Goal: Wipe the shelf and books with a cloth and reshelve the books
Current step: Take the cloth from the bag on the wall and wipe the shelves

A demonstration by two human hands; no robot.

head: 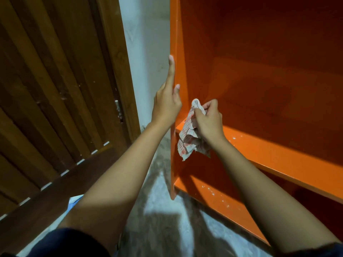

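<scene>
Gripping a crumpled white cloth with a red check print (187, 140), the right hand (208, 123) has its fingers curled tightly around the upper part of the fabric. The rest of the cloth hangs loose below the fist. The cloth is at the left inner corner of the glossy orange painted shelf unit (259, 71), where the upper horizontal orange shelf board (278, 151) meets the upright orange side panel (175, 43). Its bunched top lies against the inner face of that panel.

The left hand (167, 104) is open and holds nothing. Its fingers are straight and lie flat on the outer face of the side panel, index finger pointing upward. The thumb rests on the panel's front edge.

Count: two hands, one cloth, one shelf unit with two horizontal boards in view, the upper one and a lower orange board (213, 197) close to the floor. Both boards carry small white specks.

The shelf unit stands on a mottled grey-and-white stone floor (163, 210). A strip of white plastered wall (146, 52) separates the unit from a dark brown slatted wooden door (46, 80) on the left. A dark blue sleeve (70, 242) covers the left upper arm at the bottom edge of the view.
</scene>
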